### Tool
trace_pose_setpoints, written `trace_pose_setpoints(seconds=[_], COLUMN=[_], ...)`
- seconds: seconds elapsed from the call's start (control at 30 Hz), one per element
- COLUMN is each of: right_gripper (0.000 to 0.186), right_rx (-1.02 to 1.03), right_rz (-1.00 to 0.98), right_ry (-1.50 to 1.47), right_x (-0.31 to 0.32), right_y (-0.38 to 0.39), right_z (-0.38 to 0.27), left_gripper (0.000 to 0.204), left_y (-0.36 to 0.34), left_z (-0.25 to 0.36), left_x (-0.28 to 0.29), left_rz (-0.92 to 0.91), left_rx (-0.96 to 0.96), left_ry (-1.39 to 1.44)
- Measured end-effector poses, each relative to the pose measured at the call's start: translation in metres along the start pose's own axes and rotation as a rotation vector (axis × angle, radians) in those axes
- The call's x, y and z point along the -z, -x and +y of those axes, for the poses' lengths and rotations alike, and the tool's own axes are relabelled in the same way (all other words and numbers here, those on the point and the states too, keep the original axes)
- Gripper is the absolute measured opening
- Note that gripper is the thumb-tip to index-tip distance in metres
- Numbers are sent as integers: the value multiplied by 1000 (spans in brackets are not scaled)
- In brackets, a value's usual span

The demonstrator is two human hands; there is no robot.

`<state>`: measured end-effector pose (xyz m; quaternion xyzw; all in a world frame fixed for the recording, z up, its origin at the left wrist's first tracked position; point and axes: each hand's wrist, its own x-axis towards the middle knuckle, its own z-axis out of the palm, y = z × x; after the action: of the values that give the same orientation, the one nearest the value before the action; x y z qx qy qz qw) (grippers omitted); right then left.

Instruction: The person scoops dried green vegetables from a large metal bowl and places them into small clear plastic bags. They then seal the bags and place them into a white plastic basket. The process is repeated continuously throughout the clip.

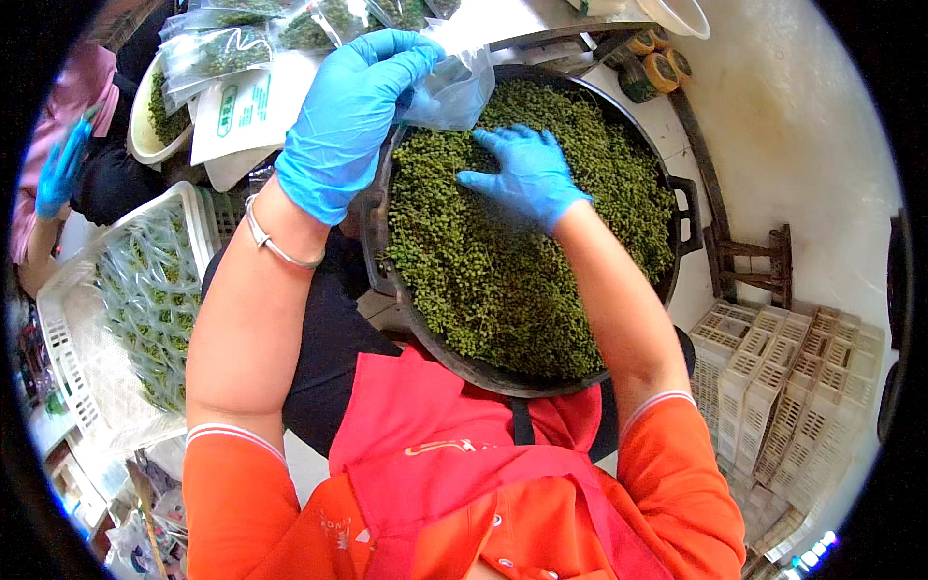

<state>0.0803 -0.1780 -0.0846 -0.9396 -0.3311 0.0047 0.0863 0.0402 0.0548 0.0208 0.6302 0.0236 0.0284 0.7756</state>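
Note:
My left hand (362, 121), in a blue glove, pinches a clear plastic bag (462, 92) by its upper part, over the far left rim of a big black tub (454, 362). The bag looks mostly see-through; whether anything lies in it I cannot tell. Small green berries on stems, like green peppercorns (512, 300), fill the tub. On their surface rests my right hand (527, 174), also gloved in blue, fingers spread and partly sunk among the berries. Its palm faces down, so anything under it is hidden.
At the left a white plastic crate (82, 382) holds several filled clear bags (155, 300). More filled bags (227, 53) lie at the far left, beside a pale basin (140, 126). A co-worker's blue-gloved hand (63, 169) is at the left edge. White crates (773, 387) stand at the right.

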Motion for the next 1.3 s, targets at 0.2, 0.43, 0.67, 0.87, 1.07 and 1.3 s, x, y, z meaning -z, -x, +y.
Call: trace_pose_setpoints(seconds=[0.2,0.43,0.67,0.87,1.07,1.3], right_gripper=[50,64,66,44,45,40], right_rx=[19,147,-145,-535,-500,-434], right_rz=[-286,-281,-147,-67,-90,129], right_ry=[-7,1,-223,-1107,-1254,-677], right_x=[21,57,31,63,108,90], right_y=[27,112,122,152,133,134], right_z=[-26,-44,-38,-26,-22,-15], left_gripper=[19,15,22,26,28,20], left_y=[-3,5,18,30,41,54], left_z=[3,5,-44,-78,-85,-80], left_x=[2,0,-44,-69,-87,-93], left_rz=[18,-92,-235,-470,-576,-405], left_rx=[-4,42,81,115,140,183], left_ry=[-14,-62,-485,-793,-736,-462])
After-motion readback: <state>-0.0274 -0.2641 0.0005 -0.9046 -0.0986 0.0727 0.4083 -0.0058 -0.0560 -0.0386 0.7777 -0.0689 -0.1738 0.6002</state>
